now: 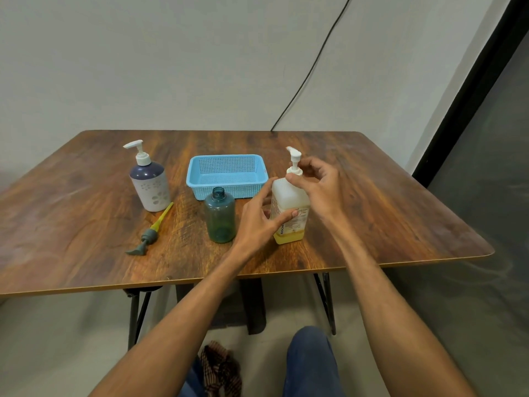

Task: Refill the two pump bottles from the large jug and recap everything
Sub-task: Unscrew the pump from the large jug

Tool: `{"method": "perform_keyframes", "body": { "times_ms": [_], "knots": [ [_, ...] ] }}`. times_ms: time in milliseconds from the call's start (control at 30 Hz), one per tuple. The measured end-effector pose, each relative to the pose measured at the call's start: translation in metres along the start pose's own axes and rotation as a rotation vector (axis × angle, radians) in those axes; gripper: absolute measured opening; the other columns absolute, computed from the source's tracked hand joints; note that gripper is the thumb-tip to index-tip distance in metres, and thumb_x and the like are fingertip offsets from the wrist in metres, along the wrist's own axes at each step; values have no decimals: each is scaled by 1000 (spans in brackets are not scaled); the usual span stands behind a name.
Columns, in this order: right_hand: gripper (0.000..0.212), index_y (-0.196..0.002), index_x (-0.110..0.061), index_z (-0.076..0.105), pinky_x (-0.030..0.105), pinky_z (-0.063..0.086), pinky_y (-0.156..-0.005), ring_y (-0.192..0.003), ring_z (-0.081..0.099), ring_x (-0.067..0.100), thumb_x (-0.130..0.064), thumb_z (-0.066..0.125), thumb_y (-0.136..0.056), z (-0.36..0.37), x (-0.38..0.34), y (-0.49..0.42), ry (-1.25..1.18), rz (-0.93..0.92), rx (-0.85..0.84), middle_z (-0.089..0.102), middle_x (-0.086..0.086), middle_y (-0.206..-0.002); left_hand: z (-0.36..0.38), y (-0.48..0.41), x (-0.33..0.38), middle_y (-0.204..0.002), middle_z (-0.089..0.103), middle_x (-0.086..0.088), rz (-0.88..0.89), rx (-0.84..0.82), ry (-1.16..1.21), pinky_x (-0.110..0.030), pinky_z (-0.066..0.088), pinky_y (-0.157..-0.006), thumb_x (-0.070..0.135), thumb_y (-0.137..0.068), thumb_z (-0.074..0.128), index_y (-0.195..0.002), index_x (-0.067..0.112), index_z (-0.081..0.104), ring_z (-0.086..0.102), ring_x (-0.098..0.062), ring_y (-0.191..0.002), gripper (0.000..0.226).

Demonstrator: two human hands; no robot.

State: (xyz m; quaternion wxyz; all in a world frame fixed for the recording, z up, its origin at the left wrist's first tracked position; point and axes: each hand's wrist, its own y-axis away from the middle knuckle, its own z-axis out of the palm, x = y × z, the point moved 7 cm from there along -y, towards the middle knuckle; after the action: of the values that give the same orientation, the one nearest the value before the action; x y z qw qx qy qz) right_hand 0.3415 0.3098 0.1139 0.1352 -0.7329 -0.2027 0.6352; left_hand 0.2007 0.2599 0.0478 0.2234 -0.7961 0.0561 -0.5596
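Gripping the jug [289, 207] near the table's [400, 224] front edge, both hands.

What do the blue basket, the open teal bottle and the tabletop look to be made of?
Basket: moulded plastic, matte, with a perforated grid in walls and floor. Teal bottle: translucent plastic, glossy; the table shows through it. Tabletop: wood-grain surface, likely laminate, with a slight sheen and a thin pale edge.

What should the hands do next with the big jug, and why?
Probably twist the pump cap off the jug. The right hand is at that cap, the left hand steadies the jug, and the teal bottle stands open, waiting.
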Motion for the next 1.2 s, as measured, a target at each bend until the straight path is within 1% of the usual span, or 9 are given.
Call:
{"method": "perform_keyframes", "body": {
  "times_ms": [133, 267, 367, 467, 533, 633, 733, 967, 1200],
  "knots": [
    [25, -111, -19, 69, 27, 56, -76, -94, 67, 12, -21, 70, -86, 3, 1, 0, -7, 6, -64, 71, 1, -106, 0, 1, 0, -141, 59, 6, 8, -1, -2, -38, 58, -98, 36, -82, 84, -154, 25, 40, 59, -7, -123, 85],
    [36, -95, -18, 61, 22, 51, -72, -80, 58, 4, -34, 86, -74, 3, -4, 1, 123, -52, 74, 64, -5, -91, 0, 2, 4, -130, 56, 24, 6, 0, 14, -35, 57, -100, 39, -81, 84, -148, 41, 35, 60, 2, -119, 83],
    [20, -89, -17, 66, 36, 57, -70, -74, 60, 5, -22, 82, -77, 2, -4, -1, 99, -38, 69, 67, -6, -84, 0, 1, 2, -135, 58, 14, 7, 2, -1, -34, 57, -99, 38, -82, 84, -150, 34, 38, 59, 0, -120, 82],
    [25, -102, -19, 69, 50, 60, -82, -91, 69, 18, -21, 75, -78, 2, 0, -4, 36, -4, -5, 72, 0, -99, 0, 0, -1, -141, 59, 5, 9, -4, -13, -36, 58, -98, 38, -82, 84, -153, 27, 40, 59, -6, -124, 85],
    [39, -112, -20, 65, 36, 59, -86, -99, 67, 14, -25, 80, -76, 2, 1, -4, 44, 11, -9, 70, 0, -108, 0, 1, 0, -138, 61, 9, 5, -1, -1, -37, 58, -97, 40, -81, 84, -152, 31, 40, 59, -5, -123, 83],
    [40, -100, -17, 65, 16, 50, -70, -82, 60, 2, -29, 89, -71, 1, -3, -2, 140, -14, 50, 68, -3, -96, 0, 1, 0, -131, 61, 20, 4, -11, 19, -38, 58, -97, 41, -81, 84, -148, 37, 43, 61, -1, -119, 79],
    [28, -92, -19, 70, 26, 54, -65, -74, 63, 8, -27, 87, -72, -1, -9, -1, 173, -30, 73, 70, -6, -86, 1, 0, -2, -140, 61, 6, -3, -8, 2, -37, 58, -98, 39, -82, 83, -153, 27, 40, 60, -6, -123, 84],
    [26, -101, -13, 76, 43, 63, -79, -87, 73, 19, -12, 80, -76, -8, -27, -11, 72, -3, 11, 76, -1, -92, 1, -2, -3, -141, 58, 6, 0, -15, -8, -26, 55, -94, 40, -81, 82, -150, 37, 37, 57, -10, -127, 82],
    [30, -104, -9, 76, 42, 62, -79, -85, 72, 18, -15, 85, -77, -25, -53, -15, 53, -55, 63, 76, 3, -94, 2, -3, -8, -145, 56, 5, -13, -18, -7, -33, 57, -97, 41, -81, 83, -153, 33, 38, 56, -11, -128, 85]
  ]
}}
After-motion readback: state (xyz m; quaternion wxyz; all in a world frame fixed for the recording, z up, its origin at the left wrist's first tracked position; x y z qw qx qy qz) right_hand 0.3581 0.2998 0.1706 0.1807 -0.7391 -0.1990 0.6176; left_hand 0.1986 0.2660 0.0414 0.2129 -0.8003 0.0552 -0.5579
